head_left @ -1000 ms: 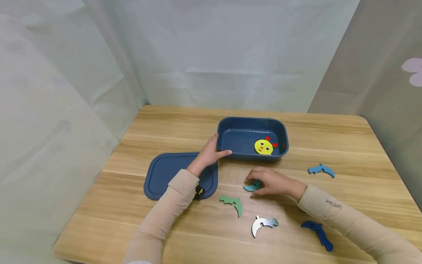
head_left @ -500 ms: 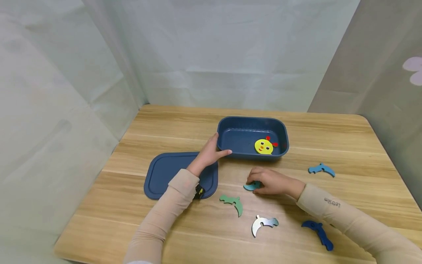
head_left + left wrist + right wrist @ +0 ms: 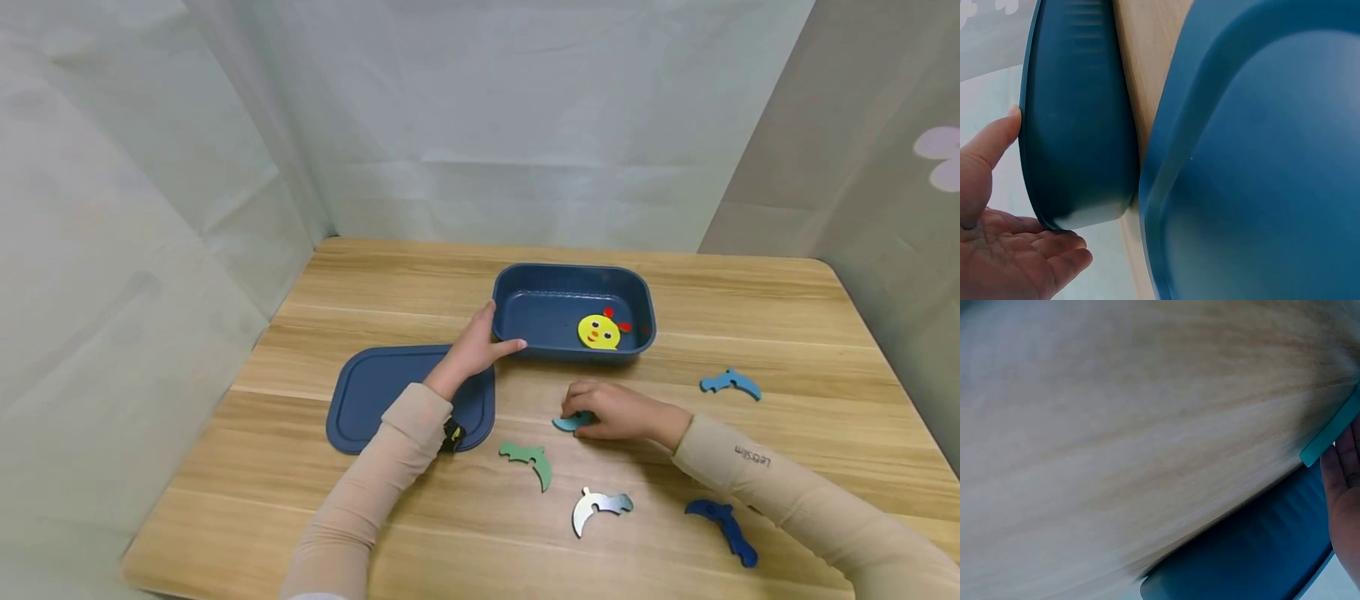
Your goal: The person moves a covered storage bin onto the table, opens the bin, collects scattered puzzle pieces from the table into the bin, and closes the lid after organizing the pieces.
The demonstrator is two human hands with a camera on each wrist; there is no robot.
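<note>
We are looking down on the wooden table (image 3: pixel 750 308), which is carrying everything and is not shifting across the three head views. The dark blue box (image 3: pixel 573 279) is sitting open near the middle, with its lid (image 3: pixel 375 392) lying flat just beside it on the left; neither is moving. Inside the box the yellow face piece (image 3: pixel 598 332) is resting against the near wall.

Our left hand (image 3: pixel 476 350) is bracing the box's near left corner, thumb on the rim and fingers against the wall, exactly as it was a second ago. The left wrist view is showing straight fingers touching the wall, not wrapped round it.

Our right hand (image 3: pixel 611 410) is the only thing changing: it is creeping slightly left and toward the box, and the teal piece (image 3: pixel 572 422) is sliding with it. The fingers are curling over that piece and pinching its edge; it is lying on the table between box and green piece (image 3: pixel 528 461), not yet lifted clear as far as we can tell. We are judging this as a pickup being secured.

The silver piece (image 3: pixel 597 507), navy piece (image 3: pixel 723 527) and light blue piece (image 3: pixel 730 383) are lying untouched.
</note>
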